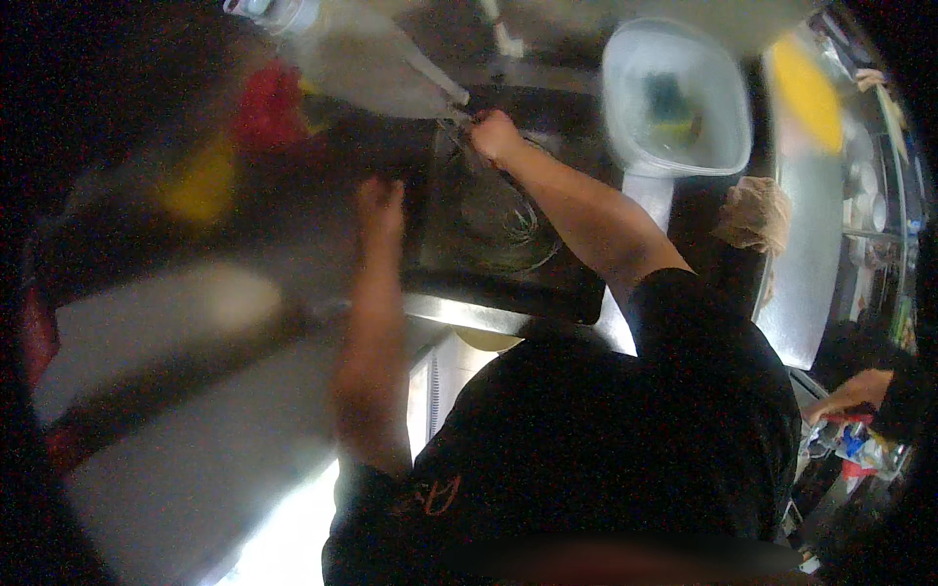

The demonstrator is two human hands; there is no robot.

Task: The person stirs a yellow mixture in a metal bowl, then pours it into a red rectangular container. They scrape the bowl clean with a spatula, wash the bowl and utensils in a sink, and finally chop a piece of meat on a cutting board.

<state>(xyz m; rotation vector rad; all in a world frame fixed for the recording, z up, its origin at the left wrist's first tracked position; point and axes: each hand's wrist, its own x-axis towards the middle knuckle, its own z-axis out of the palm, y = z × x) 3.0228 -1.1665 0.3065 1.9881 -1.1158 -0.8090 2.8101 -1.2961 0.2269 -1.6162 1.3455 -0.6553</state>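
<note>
My right hand (498, 138) is closed in a fist at the far side of a dark sink basin (586, 300). A thin metal item (458, 117) shows at its fingers; blur hides what it is. My left hand (381, 196) hovers by the basin's left side, fingers apart, with nothing visible in it. Below my right forearm, a round, shiny, see-through or metal thing (506, 220) lies in the basin, too dim to name. A pale, pointed surface (366, 62) reaches in from the upper left towards my right hand.
Right of the basin stands a translucent square plastic tub (678, 157) with a green and yellow sponge (668, 110) inside. A crumpled tan cloth (758, 212) lies near a metal counter (799, 293). Blurred red (271, 106) and yellow (201, 183) objects sit left. Another person's hand (854, 392) shows right.
</note>
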